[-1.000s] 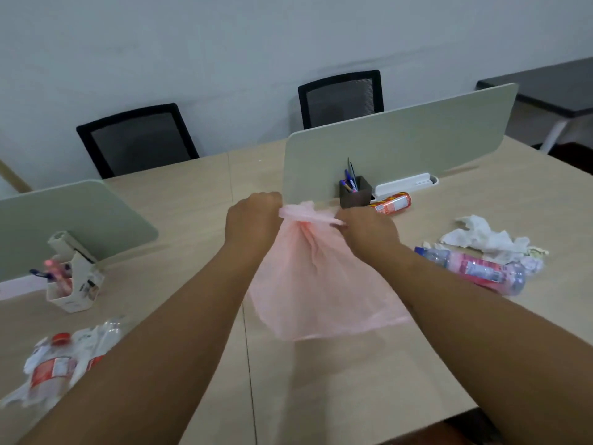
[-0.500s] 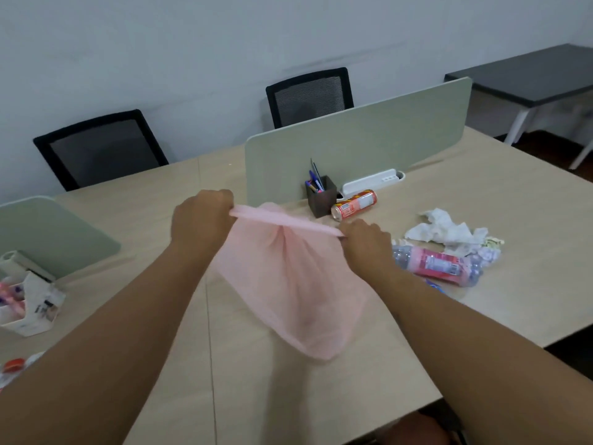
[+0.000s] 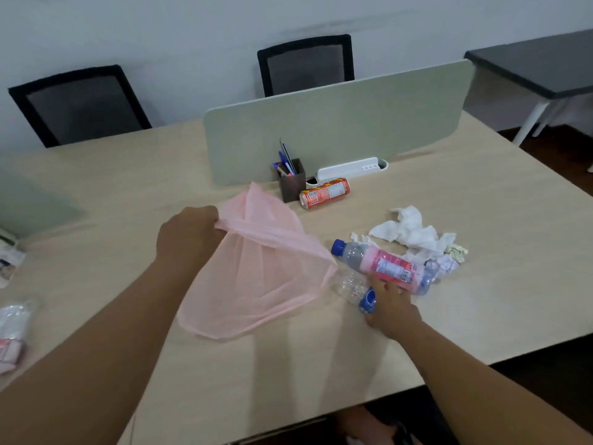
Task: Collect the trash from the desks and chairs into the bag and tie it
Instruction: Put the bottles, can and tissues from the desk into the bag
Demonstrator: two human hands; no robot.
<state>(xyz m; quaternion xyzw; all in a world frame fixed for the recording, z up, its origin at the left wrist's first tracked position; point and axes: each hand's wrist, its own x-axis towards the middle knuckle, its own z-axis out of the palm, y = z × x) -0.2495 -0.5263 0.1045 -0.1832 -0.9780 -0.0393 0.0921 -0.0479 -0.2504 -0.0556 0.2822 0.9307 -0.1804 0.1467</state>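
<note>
Head cam shows the left hand (image 3: 189, 234) with its fingers pinched shut on the rim of the thin pink bag (image 3: 253, 277), holding it up off the table (image 3: 481, 284). My guess is that's to keep the mouth lifted and facing right, toward the trash pile. The bag looks empty, its bottom sagging onto the tabletop.

The right hand (image 3: 390, 305) is down on a crumpled clear bottle with a blue label (image 3: 359, 290), fingers curled over it but not obviously clamped yet, so I can't tell if it has a real grip. That bottle lies right at the bag's open edge, so it's probably first in line to go in.

Just behind it is a pink-labelled bottle (image 3: 385, 266) lying on its side, touching a heap of crumpled tissues (image 3: 414, 232). A red can (image 3: 324, 193) rests on its side further back, beside the pen holder (image 3: 291, 184) and the divider panel (image 3: 337, 123).

Room-wise, the table's near edge is close below both forearms, and there's plenty of bare surface around the bag. More wrappers (image 3: 12, 332) sit at the far left, well apart.
</note>
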